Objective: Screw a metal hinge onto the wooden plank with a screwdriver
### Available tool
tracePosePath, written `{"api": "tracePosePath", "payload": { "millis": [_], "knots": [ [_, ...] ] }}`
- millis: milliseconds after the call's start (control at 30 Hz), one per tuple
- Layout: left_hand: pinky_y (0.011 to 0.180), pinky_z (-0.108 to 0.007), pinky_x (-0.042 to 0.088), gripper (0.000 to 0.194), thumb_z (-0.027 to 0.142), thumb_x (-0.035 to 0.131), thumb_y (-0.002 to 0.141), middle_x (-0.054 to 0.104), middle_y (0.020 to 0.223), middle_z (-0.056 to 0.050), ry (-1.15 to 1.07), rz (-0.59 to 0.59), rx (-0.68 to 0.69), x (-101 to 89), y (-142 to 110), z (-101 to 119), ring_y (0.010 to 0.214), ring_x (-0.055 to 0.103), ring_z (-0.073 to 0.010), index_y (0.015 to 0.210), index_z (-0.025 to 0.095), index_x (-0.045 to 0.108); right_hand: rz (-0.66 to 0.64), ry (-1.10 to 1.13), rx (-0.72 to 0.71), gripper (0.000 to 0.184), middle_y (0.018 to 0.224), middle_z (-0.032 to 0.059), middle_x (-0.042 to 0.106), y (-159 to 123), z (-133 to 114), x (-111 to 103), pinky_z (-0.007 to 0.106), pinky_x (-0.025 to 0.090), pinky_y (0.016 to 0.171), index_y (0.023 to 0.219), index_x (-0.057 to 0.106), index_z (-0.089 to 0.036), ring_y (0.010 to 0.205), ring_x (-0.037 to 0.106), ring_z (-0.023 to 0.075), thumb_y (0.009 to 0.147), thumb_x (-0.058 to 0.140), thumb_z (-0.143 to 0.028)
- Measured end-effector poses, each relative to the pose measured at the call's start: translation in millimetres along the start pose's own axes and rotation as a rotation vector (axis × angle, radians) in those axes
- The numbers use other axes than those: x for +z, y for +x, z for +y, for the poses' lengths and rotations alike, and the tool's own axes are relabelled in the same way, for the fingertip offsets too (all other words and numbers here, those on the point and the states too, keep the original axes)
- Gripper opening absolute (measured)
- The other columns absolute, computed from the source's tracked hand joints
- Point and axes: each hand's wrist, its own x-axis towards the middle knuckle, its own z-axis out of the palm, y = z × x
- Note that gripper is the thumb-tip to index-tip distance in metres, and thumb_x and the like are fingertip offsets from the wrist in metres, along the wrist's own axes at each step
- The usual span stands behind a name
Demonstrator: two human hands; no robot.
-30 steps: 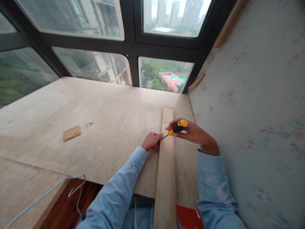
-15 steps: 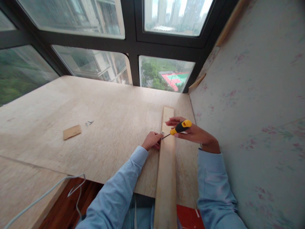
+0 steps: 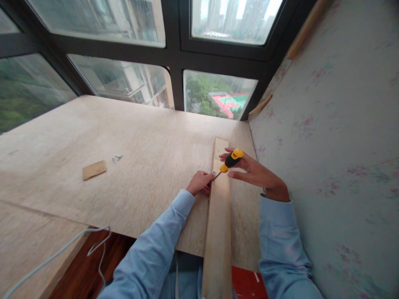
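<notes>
A long pale wooden plank (image 3: 218,216) lies on the plywood board (image 3: 140,166), running away from me near the right wall. My right hand (image 3: 252,172) grips a yellow-and-black screwdriver (image 3: 229,160), its tip angled down-left onto a small metal fitting (image 3: 213,173) at the plank's left edge. My left hand (image 3: 199,182) is curled against that same edge, fingertips pinched at the fitting; what it holds is too small to name.
A small flat wood offcut (image 3: 94,169) and a few loose screws (image 3: 117,158) lie on the board to the left. A grey cable (image 3: 62,251) hangs off the near left edge. A wallpapered wall (image 3: 327,145) rises close on the right, windows ahead.
My right hand's fingers have loosened and re-gripped the screwdriver handle, which has tilted more upright and shifted slightly left. My left hand stays at the fitting.
</notes>
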Motion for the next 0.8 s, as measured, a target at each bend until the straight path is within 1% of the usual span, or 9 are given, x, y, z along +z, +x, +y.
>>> {"api": "tracePosePath", "payload": {
  "millis": [67, 133, 267, 367, 433, 533, 600, 700, 800],
  "knots": [
    [0.044, -0.023, 0.049, 0.027, 0.035, 0.060, 0.087, 0.064, 0.065, -0.004, -0.004, 0.003, -0.001, 0.1, 0, 0, 0.043, 0.057, -0.0114, 0.077, 0.010, 0.063, -0.039, 0.107, 0.029, 0.065, 0.134, 0.0116, 0.061, -3, -4, -1, 0.046, 0.049, 0.101, 0.138, 0.043, -0.029, 0.121, 0.060, 0.0244, 0.082, 0.071, -0.043],
    [0.045, -0.023, 0.049, 0.027, 0.036, 0.060, 0.086, 0.064, 0.065, -0.004, -0.008, -0.002, 0.000, 0.2, 0, 0, 0.043, 0.057, -0.0115, 0.079, 0.010, 0.064, -0.014, 0.132, 0.055, 0.055, 0.123, 0.0108, 0.067, -3, -8, -1, 0.046, 0.051, 0.099, 0.128, 0.052, -0.026, 0.114, 0.064, 0.0245, 0.081, 0.072, -0.044],
    [0.044, -0.023, 0.049, 0.028, 0.036, 0.060, 0.087, 0.065, 0.067, -0.005, -0.006, -0.010, 0.005, 0.0, 0, -1, 0.044, 0.058, -0.0122, 0.080, 0.009, 0.065, 0.191, -0.085, 0.040, 0.044, 0.091, 0.0052, 0.072, 5, -8, 3, 0.039, 0.057, 0.080, 0.093, 0.062, -0.021, 0.085, 0.069, 0.0232, 0.065, 0.084, -0.047],
    [0.046, -0.023, 0.050, 0.031, 0.040, 0.061, 0.086, 0.067, 0.070, -0.006, 0.000, -0.007, 0.010, -0.2, -2, 0, 0.045, 0.059, -0.0116, 0.080, 0.009, 0.065, 0.324, -0.248, 0.028, 0.049, 0.083, 0.0026, 0.069, 10, -3, 6, 0.037, 0.056, 0.072, 0.091, 0.060, -0.022, 0.076, 0.066, 0.0209, 0.059, 0.087, -0.049],
    [0.046, -0.022, 0.050, 0.032, 0.040, 0.061, 0.086, 0.067, 0.070, -0.006, 0.004, -0.006, 0.009, -0.2, -2, 0, 0.045, 0.059, -0.0112, 0.081, 0.009, 0.065, 0.267, -0.206, 0.012, 0.056, 0.096, 0.0046, 0.069, 10, 2, 6, 0.037, 0.056, 0.078, 0.102, 0.058, -0.024, 0.087, 0.066, 0.0224, 0.059, 0.088, -0.047],
    [0.044, -0.021, 0.049, 0.031, 0.039, 0.061, 0.086, 0.067, 0.069, -0.006, 0.011, -0.006, 0.008, -0.1, -1, 0, 0.044, 0.058, -0.0109, 0.084, 0.009, 0.066, 0.058, -0.031, -0.013, 0.065, 0.124, 0.0099, 0.064, 5, 6, 2, 0.041, 0.052, 0.095, 0.123, 0.052, -0.026, 0.116, 0.061, 0.0249, 0.068, 0.083, -0.042],
    [0.043, -0.021, 0.048, 0.030, 0.038, 0.060, 0.086, 0.066, 0.069, -0.006, 0.012, -0.004, 0.009, 0.0, 0, -1, 0.044, 0.058, -0.0108, 0.084, 0.008, 0.065, -0.072, 0.065, 0.001, 0.061, 0.131, 0.0111, 0.061, 0, 6, -3, 0.043, 0.049, 0.101, 0.130, 0.049, -0.027, 0.124, 0.057, 0.0240, 0.077, 0.076, -0.040],
    [0.043, -0.021, 0.048, 0.030, 0.038, 0.061, 0.086, 0.066, 0.070, -0.006, 0.003, -0.005, 0.011, 0.1, 1, -2, 0.044, 0.058, -0.0111, 0.083, 0.009, 0.065, -0.124, 0.087, 0.046, 0.044, 0.120, 0.0103, 0.069, -2, 2, -6, 0.043, 0.052, 0.097, 0.117, 0.059, -0.023, 0.113, 0.064, 0.0237, 0.081, 0.072, -0.043],
    [0.043, -0.022, 0.048, 0.030, 0.038, 0.061, 0.086, 0.066, 0.070, -0.006, 0.002, -0.012, 0.016, 0.1, 2, -3, 0.045, 0.059, -0.0115, 0.083, 0.009, 0.066, 0.033, -0.065, 0.047, 0.037, 0.096, 0.0070, 0.074, 3, -1, -4, 0.039, 0.056, 0.083, 0.090, 0.067, -0.020, 0.090, 0.069, 0.0232, 0.070, 0.080, -0.047]
  ]
}}
